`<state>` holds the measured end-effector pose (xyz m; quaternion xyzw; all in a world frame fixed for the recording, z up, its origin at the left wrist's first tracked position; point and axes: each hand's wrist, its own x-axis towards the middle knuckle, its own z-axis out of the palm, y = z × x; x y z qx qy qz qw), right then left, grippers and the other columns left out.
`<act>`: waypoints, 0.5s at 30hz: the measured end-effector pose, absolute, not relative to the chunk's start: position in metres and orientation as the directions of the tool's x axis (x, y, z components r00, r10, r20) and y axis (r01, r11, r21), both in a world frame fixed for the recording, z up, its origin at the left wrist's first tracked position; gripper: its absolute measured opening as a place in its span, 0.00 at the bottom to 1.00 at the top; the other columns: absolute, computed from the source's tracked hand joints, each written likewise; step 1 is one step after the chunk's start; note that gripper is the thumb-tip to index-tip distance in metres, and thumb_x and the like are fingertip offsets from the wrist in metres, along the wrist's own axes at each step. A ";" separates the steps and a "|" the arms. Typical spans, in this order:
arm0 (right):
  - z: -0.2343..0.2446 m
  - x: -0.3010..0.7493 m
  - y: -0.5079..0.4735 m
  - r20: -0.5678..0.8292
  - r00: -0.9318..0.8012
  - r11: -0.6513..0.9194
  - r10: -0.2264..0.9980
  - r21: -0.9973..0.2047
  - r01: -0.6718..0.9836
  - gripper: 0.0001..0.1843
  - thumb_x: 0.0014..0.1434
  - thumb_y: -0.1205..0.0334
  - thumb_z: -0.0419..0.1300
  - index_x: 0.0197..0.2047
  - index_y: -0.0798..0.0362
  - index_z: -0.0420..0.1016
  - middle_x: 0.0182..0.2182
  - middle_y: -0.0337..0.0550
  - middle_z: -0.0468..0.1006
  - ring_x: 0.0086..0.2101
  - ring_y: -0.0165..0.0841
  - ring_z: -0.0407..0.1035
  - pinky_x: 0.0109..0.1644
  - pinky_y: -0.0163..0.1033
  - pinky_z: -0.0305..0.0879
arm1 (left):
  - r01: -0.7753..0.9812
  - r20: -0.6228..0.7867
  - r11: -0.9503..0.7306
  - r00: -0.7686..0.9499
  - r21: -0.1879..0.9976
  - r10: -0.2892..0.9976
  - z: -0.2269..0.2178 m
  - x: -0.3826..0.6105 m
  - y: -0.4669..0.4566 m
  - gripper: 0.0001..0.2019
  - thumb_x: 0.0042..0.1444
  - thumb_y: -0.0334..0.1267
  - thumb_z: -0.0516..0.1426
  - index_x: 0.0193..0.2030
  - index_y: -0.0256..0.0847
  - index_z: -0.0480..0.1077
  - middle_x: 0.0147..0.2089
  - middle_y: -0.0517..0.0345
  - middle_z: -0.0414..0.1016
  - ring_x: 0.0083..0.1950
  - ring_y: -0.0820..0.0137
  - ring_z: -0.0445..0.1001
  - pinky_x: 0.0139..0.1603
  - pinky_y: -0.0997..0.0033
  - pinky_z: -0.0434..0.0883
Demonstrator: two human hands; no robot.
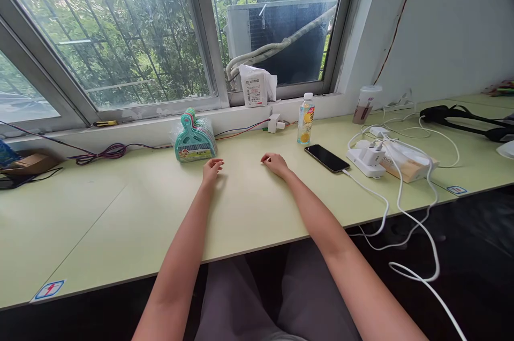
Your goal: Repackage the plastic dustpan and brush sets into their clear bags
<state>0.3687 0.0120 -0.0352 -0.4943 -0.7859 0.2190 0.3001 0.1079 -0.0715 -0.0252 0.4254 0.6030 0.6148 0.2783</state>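
Pale green laminate makes up the desk [120, 212], and both bare forearms reach out over its near edge. The left hand [211, 168] rests palm down with fingers loosely curled, holding nothing. The right hand [274, 163] lies just beside it, apart, also slack and empty.

Just beyond the left hand's fingertips, a little to their left and not quite touching, stands a clear-wrapped pack of teal dustpans [194, 140]. Its handles point up and away toward the window and its broad end sits on the desk. The left hand is clearly the nearer one, and nothing lies between it and the pack.

Off to the right of the right hand, near but apart, a dark phone [326, 158] lies flat at a slant. A white cable runs from it to a charger block [366, 161]. Beyond the right hand and to its right stands a small drink bottle [305, 119]. Farther left of the left hand, purple wires [98, 153] are coiled on the desk. Farthest off, a tissue packet [257, 86] sits on the sill.
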 end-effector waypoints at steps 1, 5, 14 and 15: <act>-0.035 0.369 0.012 0.257 -0.331 0.417 0.908 -0.641 0.645 0.10 0.57 0.66 0.55 0.36 0.47 0.77 0.41 0.37 0.79 0.37 0.30 0.70 0.39 0.33 0.60 | 0.167 0.186 -0.119 -0.482 0.979 0.856 -0.026 0.107 -0.071 0.14 0.42 0.43 0.60 0.35 0.38 0.73 0.38 0.50 0.78 0.31 0.71 0.70 0.33 0.71 0.63; -0.035 0.369 0.012 0.255 -0.338 0.420 0.906 -0.640 0.643 0.10 0.57 0.67 0.55 0.37 0.47 0.77 0.42 0.37 0.80 0.37 0.30 0.70 0.40 0.33 0.61 | 0.151 0.185 -0.127 -0.479 0.980 0.858 -0.030 0.104 -0.068 0.13 0.43 0.43 0.60 0.35 0.38 0.73 0.38 0.51 0.78 0.30 0.72 0.70 0.34 0.71 0.63; -0.040 0.368 0.017 0.241 -0.340 0.412 0.909 -0.637 0.652 0.09 0.57 0.66 0.56 0.36 0.48 0.77 0.39 0.38 0.80 0.36 0.29 0.71 0.40 0.33 0.61 | 0.130 0.156 -0.106 -0.490 0.986 0.858 -0.025 0.109 -0.075 0.11 0.45 0.41 0.60 0.35 0.39 0.72 0.37 0.51 0.78 0.32 0.71 0.71 0.35 0.70 0.64; -0.041 0.368 0.017 0.239 -0.336 0.409 0.911 -0.634 0.657 0.09 0.57 0.65 0.56 0.36 0.48 0.77 0.39 0.38 0.80 0.36 0.29 0.71 0.39 0.33 0.61 | 0.126 0.157 -0.108 -0.490 0.986 0.858 -0.024 0.109 -0.076 0.11 0.45 0.41 0.60 0.35 0.39 0.72 0.38 0.51 0.78 0.32 0.71 0.71 0.35 0.70 0.64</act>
